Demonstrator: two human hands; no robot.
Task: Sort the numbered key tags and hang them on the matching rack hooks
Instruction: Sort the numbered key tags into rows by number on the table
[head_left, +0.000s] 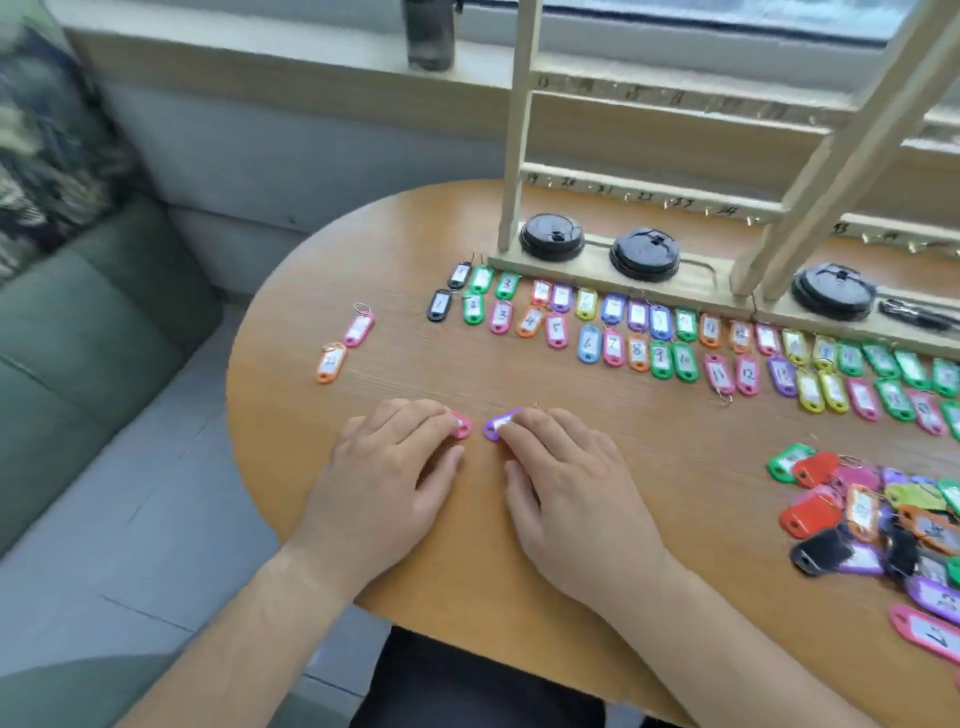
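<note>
Purple tag (500, 425) diagonal, ring end far-right, pressed under flat right hand (566, 478); pink tag (461, 427) under flat left hand (387, 467).

We see two bare hands, the left hand (387, 467) at 7 o'clock and the right hand (571, 478) at 5 o'clock, with plain, unadorned fingers (410, 423). The left forearm (234, 623) and right forearm (727, 639) are uncovered down to the lower edge. At 6 o'clock, between them, we make out a dark garment (467, 686), plain and unpatterned.
</note>
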